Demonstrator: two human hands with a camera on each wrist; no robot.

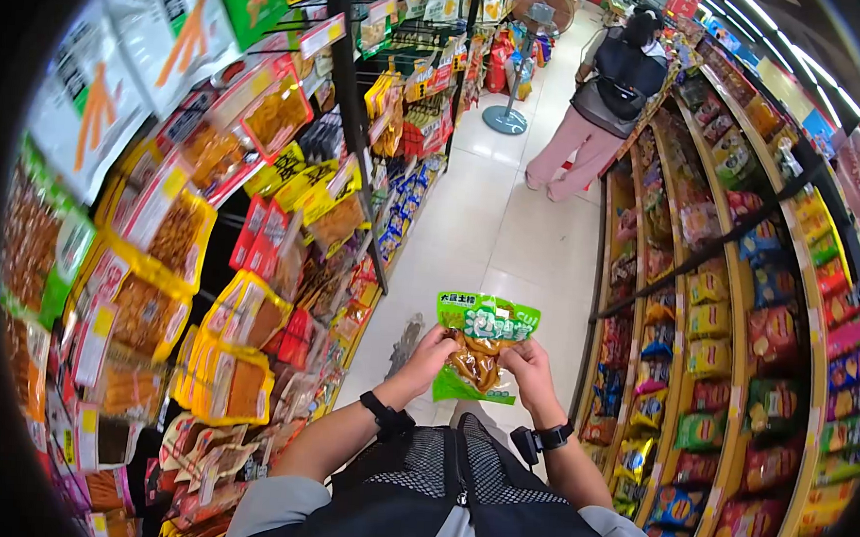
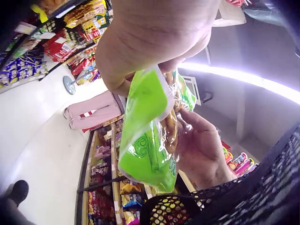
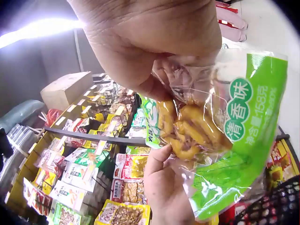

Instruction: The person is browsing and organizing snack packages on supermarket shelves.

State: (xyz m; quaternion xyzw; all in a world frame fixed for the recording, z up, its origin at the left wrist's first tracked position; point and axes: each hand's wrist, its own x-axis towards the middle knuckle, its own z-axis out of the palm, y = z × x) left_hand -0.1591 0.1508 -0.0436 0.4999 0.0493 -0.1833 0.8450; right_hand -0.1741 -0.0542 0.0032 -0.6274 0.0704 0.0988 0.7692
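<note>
A green and clear plastic snack bag [image 1: 485,354] is held up in front of my body, with glossy brown pieces of food inside. My left hand [image 1: 432,356] pinches its left edge, the thumb over the front. On the other side my right hand [image 1: 531,367] grips the right edge. From the right wrist, the printed green end of the bag [image 3: 255,131] and the brown pieces show through clear film. The left wrist view has the bag side-on, bulging, beneath my left hand [image 2: 154,42], with my right hand [image 2: 201,150] across from it.
Hanging snack packets [image 1: 146,302] crowd a rack close on my left. Shelves of bagged snacks [image 1: 708,351] line the right side. Ahead in the tiled aisle [image 1: 456,241], a person in pink trousers [image 1: 582,150] stands by the right shelves, near a stand with a round base [image 1: 505,120].
</note>
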